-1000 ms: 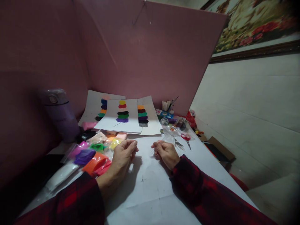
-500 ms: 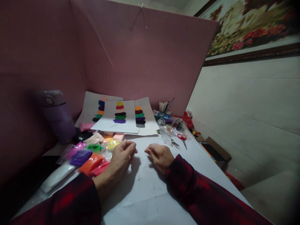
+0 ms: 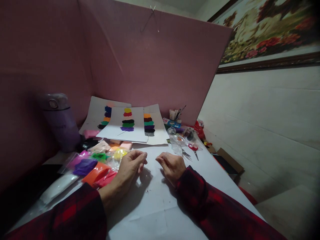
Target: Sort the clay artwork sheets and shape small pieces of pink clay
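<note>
A person in red plaid sleeves rests the left hand point(image 3: 130, 166) and right hand point(image 3: 172, 164) on the white table point(image 3: 160, 203), each grip curled nearly closed beside the coloured clay packets point(image 3: 96, 163); whether either pinches anything, I cannot tell.

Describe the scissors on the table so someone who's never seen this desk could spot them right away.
Start at the pink partition behind the white table and follow its right end down to the clutter there. The scissors lie flat beyond the right hand, beside clear plastic bags. Their red handles set them apart from the see-through wrappers around them.
</note>
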`<state>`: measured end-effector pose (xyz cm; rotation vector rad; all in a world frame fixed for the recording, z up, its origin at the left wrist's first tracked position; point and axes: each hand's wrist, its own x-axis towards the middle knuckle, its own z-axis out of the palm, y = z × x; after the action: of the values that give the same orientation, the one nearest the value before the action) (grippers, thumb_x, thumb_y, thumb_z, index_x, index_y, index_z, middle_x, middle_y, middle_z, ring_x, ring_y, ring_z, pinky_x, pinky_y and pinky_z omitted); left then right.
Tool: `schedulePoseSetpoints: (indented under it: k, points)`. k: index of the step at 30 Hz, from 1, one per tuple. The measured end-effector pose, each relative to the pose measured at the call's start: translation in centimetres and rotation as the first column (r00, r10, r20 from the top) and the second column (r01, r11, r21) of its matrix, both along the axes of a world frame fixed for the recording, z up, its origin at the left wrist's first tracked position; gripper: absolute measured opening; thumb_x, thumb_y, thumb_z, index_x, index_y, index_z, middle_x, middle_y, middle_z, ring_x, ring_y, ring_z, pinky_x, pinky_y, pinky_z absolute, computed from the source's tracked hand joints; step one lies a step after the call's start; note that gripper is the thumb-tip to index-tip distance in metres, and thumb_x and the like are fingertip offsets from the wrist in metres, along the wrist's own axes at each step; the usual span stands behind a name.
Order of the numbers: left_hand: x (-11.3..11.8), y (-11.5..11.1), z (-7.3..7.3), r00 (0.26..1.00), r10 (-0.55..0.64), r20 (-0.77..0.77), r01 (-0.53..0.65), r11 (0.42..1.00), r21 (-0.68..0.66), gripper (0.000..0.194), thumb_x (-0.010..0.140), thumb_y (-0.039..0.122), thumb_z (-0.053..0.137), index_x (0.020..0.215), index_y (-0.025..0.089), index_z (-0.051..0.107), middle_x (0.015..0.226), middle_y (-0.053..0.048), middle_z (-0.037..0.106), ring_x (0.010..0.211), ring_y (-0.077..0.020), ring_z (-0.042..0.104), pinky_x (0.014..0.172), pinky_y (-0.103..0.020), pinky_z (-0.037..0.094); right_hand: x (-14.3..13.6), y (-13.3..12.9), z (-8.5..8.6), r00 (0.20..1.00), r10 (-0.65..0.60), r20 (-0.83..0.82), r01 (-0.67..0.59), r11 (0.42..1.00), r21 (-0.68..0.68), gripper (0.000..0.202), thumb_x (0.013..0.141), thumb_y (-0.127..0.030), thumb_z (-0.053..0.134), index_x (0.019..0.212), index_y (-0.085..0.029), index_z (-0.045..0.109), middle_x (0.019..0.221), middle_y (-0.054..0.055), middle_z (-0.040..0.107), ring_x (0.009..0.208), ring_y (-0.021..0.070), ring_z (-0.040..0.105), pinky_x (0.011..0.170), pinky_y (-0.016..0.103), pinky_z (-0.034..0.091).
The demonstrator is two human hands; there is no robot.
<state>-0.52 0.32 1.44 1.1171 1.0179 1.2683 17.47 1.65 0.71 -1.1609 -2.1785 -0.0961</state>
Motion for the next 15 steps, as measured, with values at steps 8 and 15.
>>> schedulePoseSetpoints:
  k: [8, 15]
  points:
    - [0.01, 0.08, -0.07, 0.999, -0.048, -0.007, 0.048, 0.999, 0.0, 0.024, 0.064, 0.028, 0.073, 0.082, 0.013, 0.066, 0.068, -0.003, 0.065, 0.048, -0.0078, 0.049, 0.048, -0.02, 0.036, 0.04, 0.03, -0.09, 1.0, 0.017, 0.008, -0.017, 0.999, 0.028, 0.038, 0.095, -0.036, 0.035, 0.074, -0.017, 0.06, 0.062, 0.004, 0.062, 0.056, 0.014, 0.055, 0.055, 0.026, 0.033]
    - [0.07, -0.02, -0.08, 0.997, -0.08, -0.004, 0.08, 0.997, -0.003, 0.024, 0.066, 0.031, 0.074, 0.078, 0.013, 0.065, 0.065, -0.001, 0.061, 0.047, -0.0069, 0.047, 0.047, -0.02, 0.035, 0.16, 0.05, -0.2, 1.0, -0.01, -0.029, 0.011, 0.998, 0.064, 0.038, 0.095, -0.036, 0.037, 0.072, -0.017, 0.061, 0.059, 0.004, 0.061, 0.052, 0.0135, 0.053, 0.054, 0.026, 0.032]
